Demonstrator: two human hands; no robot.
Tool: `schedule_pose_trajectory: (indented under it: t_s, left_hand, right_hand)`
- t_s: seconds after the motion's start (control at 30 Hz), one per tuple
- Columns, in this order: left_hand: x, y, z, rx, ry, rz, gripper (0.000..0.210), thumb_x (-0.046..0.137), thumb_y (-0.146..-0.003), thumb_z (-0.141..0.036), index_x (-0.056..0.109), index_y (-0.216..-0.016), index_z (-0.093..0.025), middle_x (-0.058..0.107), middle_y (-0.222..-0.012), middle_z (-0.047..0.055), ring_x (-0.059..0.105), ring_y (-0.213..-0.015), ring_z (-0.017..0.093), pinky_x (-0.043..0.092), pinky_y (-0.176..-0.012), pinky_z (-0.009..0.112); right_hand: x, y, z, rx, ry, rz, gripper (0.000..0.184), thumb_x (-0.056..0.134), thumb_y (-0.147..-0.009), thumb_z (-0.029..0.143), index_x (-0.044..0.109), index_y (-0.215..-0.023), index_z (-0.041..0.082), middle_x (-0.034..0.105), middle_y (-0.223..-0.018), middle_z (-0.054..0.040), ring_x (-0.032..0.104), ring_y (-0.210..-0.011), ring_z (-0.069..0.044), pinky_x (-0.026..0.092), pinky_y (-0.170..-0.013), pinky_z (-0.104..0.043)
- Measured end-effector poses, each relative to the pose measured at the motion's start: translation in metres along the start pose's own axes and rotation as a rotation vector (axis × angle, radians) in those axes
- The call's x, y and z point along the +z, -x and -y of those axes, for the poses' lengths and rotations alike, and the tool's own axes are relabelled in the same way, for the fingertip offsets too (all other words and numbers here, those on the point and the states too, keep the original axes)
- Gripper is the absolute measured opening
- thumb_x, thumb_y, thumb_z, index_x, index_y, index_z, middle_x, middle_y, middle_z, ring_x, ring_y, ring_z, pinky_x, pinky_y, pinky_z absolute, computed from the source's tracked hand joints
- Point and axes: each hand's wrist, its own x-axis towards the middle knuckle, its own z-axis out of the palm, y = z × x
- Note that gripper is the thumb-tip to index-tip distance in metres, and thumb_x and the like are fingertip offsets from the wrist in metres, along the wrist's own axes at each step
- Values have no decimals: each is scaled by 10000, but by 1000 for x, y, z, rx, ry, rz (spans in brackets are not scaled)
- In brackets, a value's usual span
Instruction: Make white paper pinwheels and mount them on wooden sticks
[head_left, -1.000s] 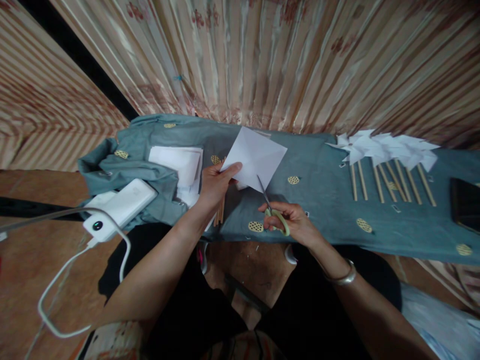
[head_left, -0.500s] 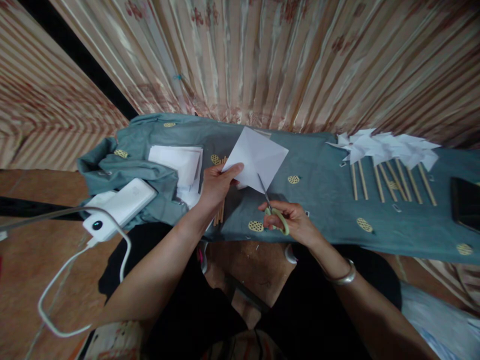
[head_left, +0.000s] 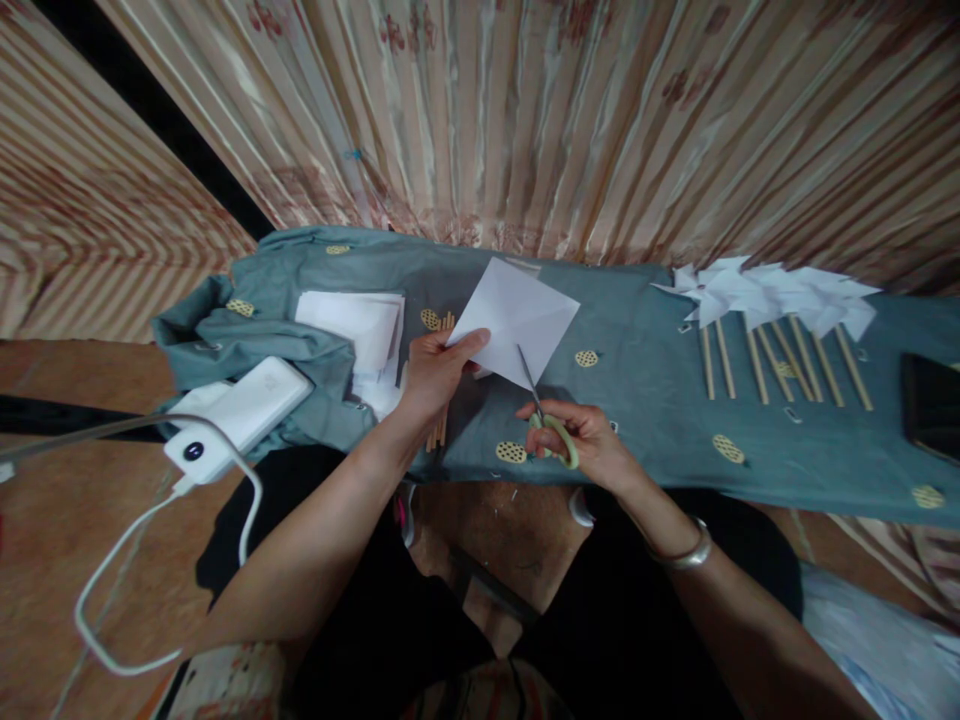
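A white square sheet of paper (head_left: 525, 310) is pinched at its left corner by my left hand (head_left: 439, 372), thumb on top. My right hand (head_left: 589, 440) grips a pair of scissors (head_left: 556, 436) with light green handles, fingers through the loops. The scissor blades lie at the sheet's lower corner, pointing toward its middle; whether they are fully closed is hard to see. Under and beside my left hand lie several thin wooden sticks (head_left: 437, 432), partly hidden by the hand and wrist.
A stack of white paper (head_left: 360, 325) lies to the left on the green cloth (head_left: 645, 380). At the right are several paper pinwheels (head_left: 780, 295) on sticks and a black object (head_left: 930, 405). A white power bank (head_left: 247, 415) with a cable sits at the left edge.
The paper and the scissors have shifted only very slightly. Both hands keep their hold.
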Motion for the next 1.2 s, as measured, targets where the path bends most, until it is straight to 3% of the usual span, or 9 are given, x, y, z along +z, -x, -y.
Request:
schedule_pose_trajectory:
  t_s: [1.2]
  left_hand:
    - [3,4,2,-23,-20,9,238,813,-614,-389,720,-689,-183,723,-712,28,631,-630,130,500,-562,239]
  right_hand:
    - [2,-2,-3,-12,-35,-49,455,800,-649,544,700,-901,179,636,-595,16,562,-501,-100,506,-505,-257]
